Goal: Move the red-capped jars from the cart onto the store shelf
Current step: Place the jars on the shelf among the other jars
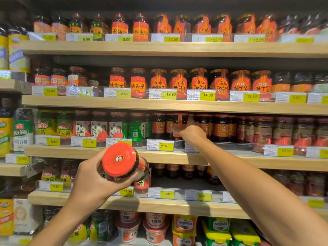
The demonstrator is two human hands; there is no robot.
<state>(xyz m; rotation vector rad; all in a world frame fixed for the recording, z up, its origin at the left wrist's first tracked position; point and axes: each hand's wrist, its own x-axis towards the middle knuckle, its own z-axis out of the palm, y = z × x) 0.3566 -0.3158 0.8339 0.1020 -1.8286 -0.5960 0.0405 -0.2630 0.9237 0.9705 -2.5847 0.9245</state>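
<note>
While our right hand (pixel 192 131) reaches up to the third shelf (pixel 124 153) at mid-frame, its fingers curl around a red-labelled jar (pixel 179 125) that stands in the row of matching jars (pixel 220 128), just above the price tag (pixel 160 145) reading 16.90. Our left hand (pixel 94 176) waits lower, left of centre, gripping a second jar (pixel 124 162) around its body, with the red cap (pixel 119 159) tilted toward us.

We judge these jars to be glass, filled and fairly heavy for their size, stiff and smooth, so they could slip and would break on a fall. Best hold is around the waist, where the paper label gives some friction, rather than by the cap alone. Setting one down calls for an upright base clear of the clear plastic rail at the shelf's front edge, and gentle contact with its neighbours.

We cannot see the cart in this view, so how many jars remain there is unknown.
</note>
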